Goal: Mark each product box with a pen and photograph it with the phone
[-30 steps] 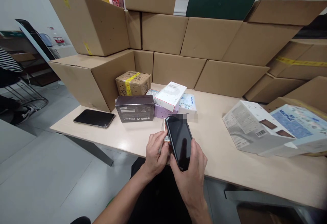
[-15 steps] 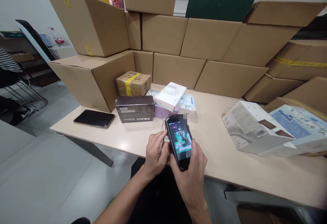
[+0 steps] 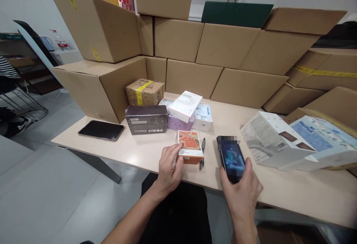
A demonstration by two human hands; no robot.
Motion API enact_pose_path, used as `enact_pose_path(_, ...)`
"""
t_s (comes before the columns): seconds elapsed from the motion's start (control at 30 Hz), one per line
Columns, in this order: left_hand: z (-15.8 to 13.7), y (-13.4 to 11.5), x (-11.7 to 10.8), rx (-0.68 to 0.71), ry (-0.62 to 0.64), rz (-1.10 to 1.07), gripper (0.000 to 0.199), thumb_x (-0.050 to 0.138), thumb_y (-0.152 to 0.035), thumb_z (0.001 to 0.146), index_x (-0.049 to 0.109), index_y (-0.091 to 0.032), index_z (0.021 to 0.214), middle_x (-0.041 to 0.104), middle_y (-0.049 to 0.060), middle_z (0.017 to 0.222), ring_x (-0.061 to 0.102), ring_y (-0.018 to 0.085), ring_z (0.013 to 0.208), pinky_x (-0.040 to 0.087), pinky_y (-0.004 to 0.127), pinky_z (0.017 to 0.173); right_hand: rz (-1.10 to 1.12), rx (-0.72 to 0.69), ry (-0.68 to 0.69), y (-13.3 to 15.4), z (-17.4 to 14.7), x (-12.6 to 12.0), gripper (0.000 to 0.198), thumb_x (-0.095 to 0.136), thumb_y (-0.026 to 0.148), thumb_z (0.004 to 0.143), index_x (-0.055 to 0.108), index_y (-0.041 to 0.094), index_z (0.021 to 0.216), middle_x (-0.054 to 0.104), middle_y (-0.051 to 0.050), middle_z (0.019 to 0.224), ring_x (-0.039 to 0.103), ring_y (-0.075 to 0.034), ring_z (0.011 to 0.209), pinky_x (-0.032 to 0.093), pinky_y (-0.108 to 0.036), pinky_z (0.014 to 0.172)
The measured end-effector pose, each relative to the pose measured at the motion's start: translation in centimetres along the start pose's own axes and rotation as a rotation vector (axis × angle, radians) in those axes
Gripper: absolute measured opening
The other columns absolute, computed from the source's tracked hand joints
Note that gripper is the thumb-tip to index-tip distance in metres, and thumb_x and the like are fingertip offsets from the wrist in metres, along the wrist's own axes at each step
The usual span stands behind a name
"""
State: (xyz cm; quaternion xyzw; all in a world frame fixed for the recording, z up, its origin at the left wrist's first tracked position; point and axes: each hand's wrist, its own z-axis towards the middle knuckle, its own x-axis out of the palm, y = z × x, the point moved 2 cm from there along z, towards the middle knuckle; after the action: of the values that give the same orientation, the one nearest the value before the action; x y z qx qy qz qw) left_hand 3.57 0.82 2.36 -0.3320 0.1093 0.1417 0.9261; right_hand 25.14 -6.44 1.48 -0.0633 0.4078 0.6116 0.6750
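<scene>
In the head view my left hand (image 3: 170,166) is closed on the near left corner of a small orange-and-white box (image 3: 192,151). Its fingers hide that corner, and the box's orange illustrated top faces up. Just right of the box, a dark pen (image 3: 203,151) lies on the table. My right hand (image 3: 242,184) grips a black phone (image 3: 233,160) by its lower sides, thumb on the left and fingers on the right. The phone's screen is dimly lit and tilts toward me.
A second phone (image 3: 100,130) lies at the table's left. Behind the orange box are a dark brown box (image 3: 146,120), a white box (image 3: 185,104) on a purple box (image 3: 180,123), and a taped carton (image 3: 145,91). White cartons (image 3: 270,140) stand right; large cardboard boxes (image 3: 184,78) wall the back.
My right hand has carried the phone rightward, away from the orange box, uncovering the box and the pen. The phone's screen has dimmed. My left hand has stayed at the box.
</scene>
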Motion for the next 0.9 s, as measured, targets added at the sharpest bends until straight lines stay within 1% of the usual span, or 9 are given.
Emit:
enact_pose_path(0.23, 0.0, 0.0, -0.1, -0.008, -0.003, -0.024, 0.046, 0.05, -0.011, 0.094, 0.05, -0.022, 0.138, 0.065, 0.012, 0.124, 0.059, 0.023, 0.112, 0.052, 0.04, 0.09, -0.064, -0.031, 0.056, -1.5, -0.7, 1.8, 0.076, 0.055, 0.057, 0.085, 0.049, 0.007, 0.141, 0.06, -0.024, 0.111, 0.056, -0.035, 0.094, 0.044, -0.057, 0.082)
enact_pose_path(0.33, 0.1, 0.0, -0.2, -0.011, -0.003, -0.032, 0.045, 0.05, -0.012, 0.094, 0.05, -0.023, 0.138, 0.065, 0.012, 0.124, 0.059, 0.023, 0.112, 0.053, 0.04, 0.089, -0.118, -0.022, 0.077, -1.1, -0.6, 1.6, 0.072, 0.051, 0.06, 0.087, 0.052, 0.01, 0.139, 0.058, -0.026, 0.119, 0.052, -0.042, 0.106, 0.042, -0.066, 0.084)
enact_pose_path(0.4, 0.0, 0.0, -0.2, -0.016, 0.002, -0.036, 0.044, 0.049, -0.013, 0.095, 0.051, -0.023, 0.138, 0.065, 0.012, 0.124, 0.059, 0.023, 0.113, 0.053, 0.04, 0.089, -0.111, -0.041, 0.061, -0.1, -0.4, 1.0, 0.072, 0.049, 0.064, 0.088, 0.052, 0.012, 0.138, 0.053, -0.028, 0.13, 0.045, -0.047, 0.119, 0.038, -0.073, 0.088)
enact_pose_path(0.47, -0.1, 0.1, -0.2, -0.019, 0.008, -0.047, 0.043, 0.048, -0.014, 0.096, 0.051, -0.022, 0.138, 0.065, 0.012, 0.125, 0.059, 0.023, 0.115, 0.052, 0.04, 0.091, -0.013, -0.092, 0.084, 1.8, -0.2, 0.3, 0.073, 0.048, 0.065, 0.09, 0.049, 0.013, 0.141, 0.049, -0.028, 0.136, 0.043, -0.044, 0.125, 0.039, -0.07, 0.093)
enact_pose_path(0.57, -0.6, 0.5, -0.2, -0.037, -0.005, -0.089, 0.042, 0.045, -0.017, 0.097, 0.05, -0.022, 0.139, 0.062, 0.013, 0.13, 0.058, 0.023, 0.118, 0.052, 0.041, 0.093, 0.208, -0.214, 0.259, 5.8, -0.3, -0.2, 0.071, 0.048, 0.059, 0.093, 0.036, 0.016, 0.148, 0.054, -0.021, 0.132, 0.052, -0.033, 0.119, 0.047, -0.053, 0.096)
enact_pose_path(0.6, -0.8, 0.8, -0.2, -0.05, -0.017, -0.108, 0.041, 0.044, -0.018, 0.098, 0.05, -0.022, 0.139, 0.061, 0.014, 0.131, 0.058, 0.023, 0.118, 0.053, 0.041, 0.093, 0.231, -0.251, 0.3, 7.2, -0.4, -0.1, 0.07, 0.048, 0.059, 0.093, 0.035, 0.018, 0.149, 0.055, -0.02, 0.132, 0.053, -0.031, 0.118, 0.049, -0.05, 0.095)
enact_pose_path(0.7, -1.4, 1.4, -0.2, -0.114, -0.062, -0.186, 0.039, 0.043, -0.022, 0.099, 0.053, -0.022, 0.137, 0.059, 0.013, 0.131, 0.062, 0.022, 0.112, 0.055, 0.04, 0.09, 0.135, -0.314, 0.319, 10.3, -0.8, 0.7, 0.069, 0.046, 0.062, 0.092, 0.043, 0.016, 0.143, 0.051, -0.023, 0.129, 0.054, -0.034, 0.111, 0.051, -0.051, 0.087)
enact_pose_path(0.8, -1.8, 1.7, -0.2, -0.182, -0.078, -0.291, 0.037, 0.042, -0.024, 0.1, 0.053, -0.023, 0.136, 0.059, 0.013, 0.13, 0.066, 0.021, 0.103, 0.057, 0.038, 0.086, 0.042, -0.297, 0.271, 11.3, -0.8, 2.0, 0.066, 0.046, 0.061, 0.092, 0.051, 0.012, 0.136, 0.049, -0.025, 0.122, 0.054, -0.034, 0.104, 0.053, -0.05, 0.079)
enact_pose_path(0.9, -2.0, 1.7, -0.2, -0.161, -0.068, -0.349, 0.038, 0.042, -0.025, 0.1, 0.053, -0.023, 0.136, 0.059, 0.014, 0.128, 0.068, 0.021, 0.1, 0.058, 0.038, 0.084, 0.11, -0.275, 0.24, 10.7, -0.4, 2.6, 0.06, 0.053, 0.056, 0.091, 0.052, 0.012, 0.133, 0.049, -0.022, 0.118, 0.054, -0.033, 0.104, 0.053, -0.048, 0.079)
